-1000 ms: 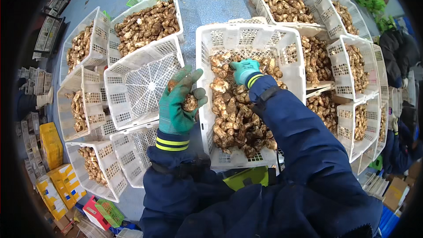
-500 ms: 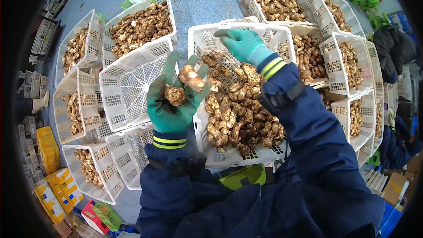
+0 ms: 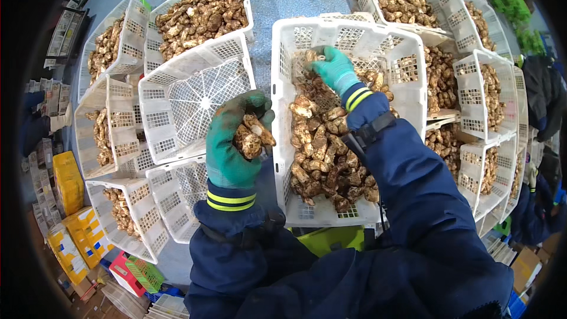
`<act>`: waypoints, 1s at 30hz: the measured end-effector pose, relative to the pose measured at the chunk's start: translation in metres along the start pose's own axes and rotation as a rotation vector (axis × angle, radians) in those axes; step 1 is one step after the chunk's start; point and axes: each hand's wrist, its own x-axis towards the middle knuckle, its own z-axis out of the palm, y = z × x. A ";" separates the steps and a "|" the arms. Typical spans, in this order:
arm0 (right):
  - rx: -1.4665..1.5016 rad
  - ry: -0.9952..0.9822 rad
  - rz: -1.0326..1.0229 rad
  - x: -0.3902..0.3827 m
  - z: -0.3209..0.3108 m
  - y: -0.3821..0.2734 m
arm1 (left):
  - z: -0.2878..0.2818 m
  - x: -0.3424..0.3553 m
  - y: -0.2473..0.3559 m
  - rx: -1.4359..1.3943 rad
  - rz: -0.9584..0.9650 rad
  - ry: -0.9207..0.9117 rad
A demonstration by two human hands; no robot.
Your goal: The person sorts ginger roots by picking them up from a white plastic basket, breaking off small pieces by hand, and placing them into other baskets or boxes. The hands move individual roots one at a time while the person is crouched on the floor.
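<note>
My left hand (image 3: 231, 136), in a green coated glove with dirty fingertips, is curled around brown-and-cream matsutake mushrooms (image 3: 248, 145), at least two of them, left of the large white crate (image 3: 349, 220). Inside the far left part of that crate is my right hand (image 3: 336, 71), gloved in the same green. Its fingers are closed at a pale mushroom (image 3: 312, 56), partly hidden by the glove. Below it, a heap of soil-marked mushrooms (image 3: 322, 159) covers much of the crate's bottom, with some mesh showing.
To the left stands a white mesh crate with a bare bottom (image 3: 204, 103). Behind it is a crate full of mushrooms (image 3: 204, 18). More filled crates (image 3: 481, 94) are stacked at right. Yellow boxes (image 3: 88, 236) lie at lower left, and other people (image 3: 540, 195) are at far right.
My left fingers have curled in over the mushrooms that lay on the open palm. My right hand has moved down into the crate, to a mushroom. The whole view has shifted slightly.
</note>
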 end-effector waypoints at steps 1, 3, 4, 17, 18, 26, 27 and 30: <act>0.294 -0.086 -0.106 -0.009 -0.009 -0.009 | 0.000 -0.002 0.002 0.232 0.024 0.006; 0.377 -0.249 -0.243 -0.052 -0.031 -0.067 | -0.002 -0.002 0.004 0.199 -0.017 -0.017; 0.161 -0.313 -0.264 -0.070 -0.038 -0.092 | 0.000 0.001 -0.001 0.167 -0.064 -0.045; -1.013 -0.337 -0.251 -0.075 0.044 0.007 | 0.028 0.001 0.014 0.000 -0.022 -0.312; -1.020 -0.179 -0.346 -0.079 0.053 0.021 | 0.032 0.002 0.014 0.006 -0.021 -0.323; 0.190 -0.128 0.048 -0.064 0.006 0.003 | 0.012 0.000 0.019 -0.110 -0.082 -0.189; 0.617 -0.203 -0.066 -0.063 -0.014 -0.001 | 0.017 -0.002 0.018 -0.304 -0.114 -0.253; 0.467 -0.098 -0.291 -0.098 -0.055 -0.084 | 0.032 0.001 0.005 -0.320 -0.093 -0.235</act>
